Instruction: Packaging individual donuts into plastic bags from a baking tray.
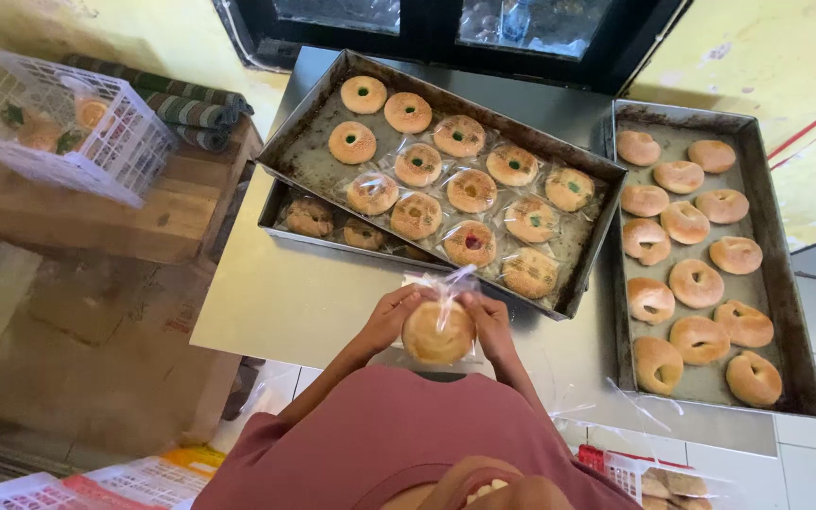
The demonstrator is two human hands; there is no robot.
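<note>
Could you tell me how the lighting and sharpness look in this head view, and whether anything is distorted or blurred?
Head view: soft, even daylight with faint shadows; the left tray and buns are sharp; glare on the clear bag between the left hand and right hand; the white basket is smeared at the edge; the wide lens bows the table.

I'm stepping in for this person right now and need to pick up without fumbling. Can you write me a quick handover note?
Left hand and right hand: both pinch the clear bag around one round bun, held over the metal table.
Done: bagged buns fill the upper tray, stacked on another tray that also holds bagged buns.
Left: the right tray holds unbagged buns; the bag in hand looks unsealed.
A white basket sits on the wooden stand to the left.
</note>
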